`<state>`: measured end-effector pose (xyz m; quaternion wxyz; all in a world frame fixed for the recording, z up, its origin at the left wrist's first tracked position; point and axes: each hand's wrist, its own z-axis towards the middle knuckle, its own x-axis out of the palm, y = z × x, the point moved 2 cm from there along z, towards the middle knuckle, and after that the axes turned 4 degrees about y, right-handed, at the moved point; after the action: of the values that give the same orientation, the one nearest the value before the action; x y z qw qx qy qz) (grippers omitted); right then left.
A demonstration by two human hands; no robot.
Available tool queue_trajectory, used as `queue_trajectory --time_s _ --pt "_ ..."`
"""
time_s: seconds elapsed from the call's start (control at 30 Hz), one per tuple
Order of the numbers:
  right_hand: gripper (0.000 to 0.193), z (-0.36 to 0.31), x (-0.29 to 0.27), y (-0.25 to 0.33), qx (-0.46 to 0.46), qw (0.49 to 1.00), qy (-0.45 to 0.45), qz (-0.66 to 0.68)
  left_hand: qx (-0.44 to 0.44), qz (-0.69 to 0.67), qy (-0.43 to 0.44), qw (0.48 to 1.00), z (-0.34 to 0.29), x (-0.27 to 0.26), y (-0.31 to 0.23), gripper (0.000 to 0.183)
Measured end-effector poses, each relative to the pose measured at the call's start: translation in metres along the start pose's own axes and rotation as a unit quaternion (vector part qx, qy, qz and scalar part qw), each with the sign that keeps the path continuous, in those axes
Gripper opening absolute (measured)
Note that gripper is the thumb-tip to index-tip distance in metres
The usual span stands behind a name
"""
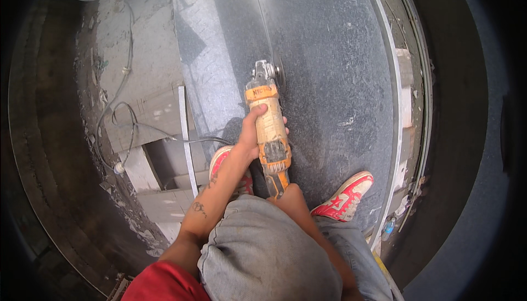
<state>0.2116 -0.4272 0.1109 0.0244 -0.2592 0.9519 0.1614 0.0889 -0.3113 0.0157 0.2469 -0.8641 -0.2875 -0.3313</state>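
Observation:
A yellow-orange angle grinder, dusty and worn, lies lengthwise ahead of me, its head pointing away. My left hand is wrapped round its body from the left, thumb on top and fingertips showing on the far side. Behind it, my right hand is closed round the grinder's rear end; most of its fingers are hidden. The cutting disc stands on edge at the right of the head, over a dark grey slab. A thin straight line runs along the slab away from the disc. Whether the disc touches the surface I cannot tell.
My red and white shoes stand on the slab on either side of the grinder. A dark cable with pale connectors loops over boards at the left. A pale metal strip lies beside the slab. A small blue bottle is at right.

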Motion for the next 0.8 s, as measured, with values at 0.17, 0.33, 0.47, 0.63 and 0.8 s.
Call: queue_trajectory --time_s 0.17,0.33,0.47,0.63,0.8 --pt "0.025 0.026 0.001 0.027 -0.062 0.998 -0.017 0.000 -0.002 -0.006 0.022 1.000 0.025 -0.006 -0.037 0.053" --pt "0.034 0.019 -0.007 0.021 -0.005 1.000 0.011 -0.005 -0.012 -0.017 0.018 1.000 0.025 0.001 -0.023 0.056" --pt "0.038 0.009 0.002 -0.003 0.007 1.000 0.014 0.001 -0.006 -0.003 0.003 1.000 0.005 0.002 -0.004 0.058" --pt "0.036 0.024 0.001 0.006 -0.028 0.999 0.008 -0.012 0.004 0.005 -0.005 1.000 0.019 -0.001 -0.020 0.057" --pt "0.023 0.023 -0.007 0.038 0.009 0.998 0.053 0.022 -0.006 0.015 -0.007 1.000 0.026 -0.002 -0.038 0.057"
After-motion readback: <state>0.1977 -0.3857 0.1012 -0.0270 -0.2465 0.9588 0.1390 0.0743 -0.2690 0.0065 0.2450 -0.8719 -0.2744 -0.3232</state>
